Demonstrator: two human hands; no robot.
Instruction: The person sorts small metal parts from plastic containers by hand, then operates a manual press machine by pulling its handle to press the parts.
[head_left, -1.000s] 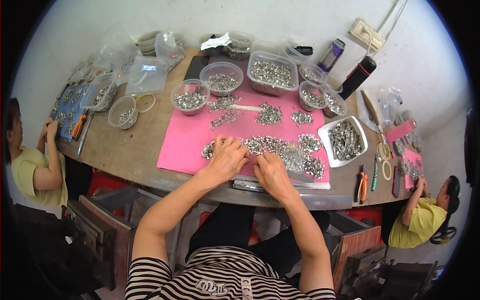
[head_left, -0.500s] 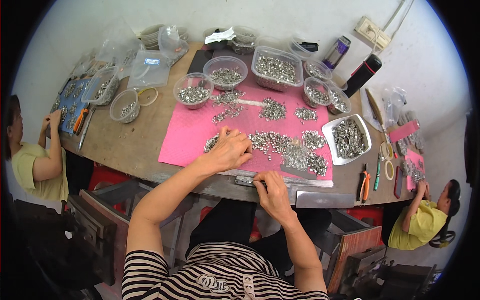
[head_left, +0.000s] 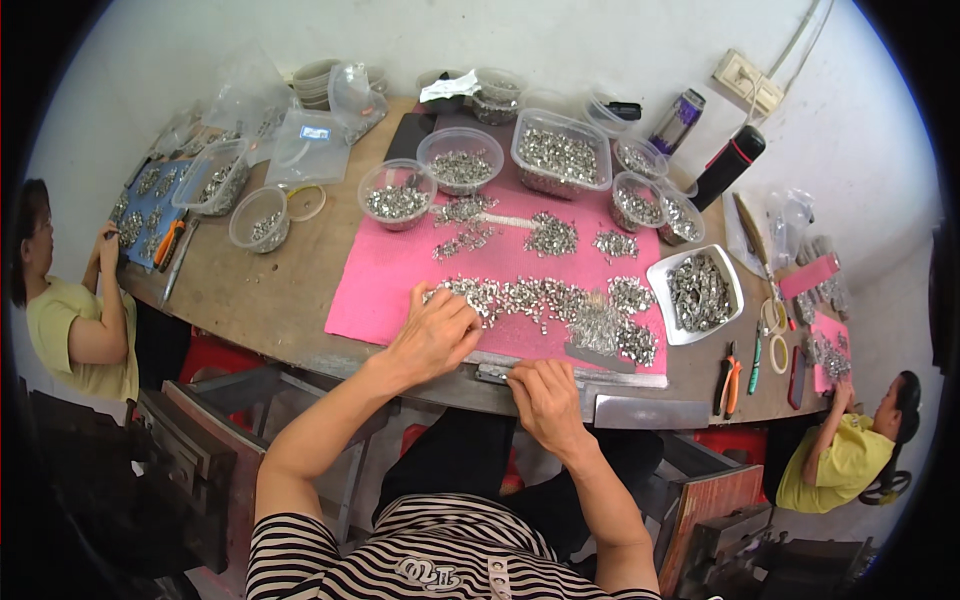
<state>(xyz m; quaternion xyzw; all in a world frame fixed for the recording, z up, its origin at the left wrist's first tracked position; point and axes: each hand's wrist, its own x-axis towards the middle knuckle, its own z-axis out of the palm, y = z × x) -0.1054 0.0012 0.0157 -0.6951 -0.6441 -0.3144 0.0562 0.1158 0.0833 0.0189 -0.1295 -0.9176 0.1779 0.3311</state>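
On a pink mat, loose small shiny metal pieces lie in a long row. My left hand is at the left end of this row, fingers bent and drawn together; whatever they hold is hidden. At the table's front edge my right hand is closed on the right end of a narrow metal bar. Thin silvery pins are heaped at the right of the row, with a flat grey plate just in front. Smaller piles of metal pieces lie farther back.
Plastic tubs of metal pieces stand behind the mat. A white dish, pliers and a black flask are to the right. A flat metal blade lies along the front edge. People in yellow sit at both sides.
My left hand has moved left and toward me, off the middle of the row, uncovering more metal pieces. My right hand stays at the bar. The view has shifted slightly.
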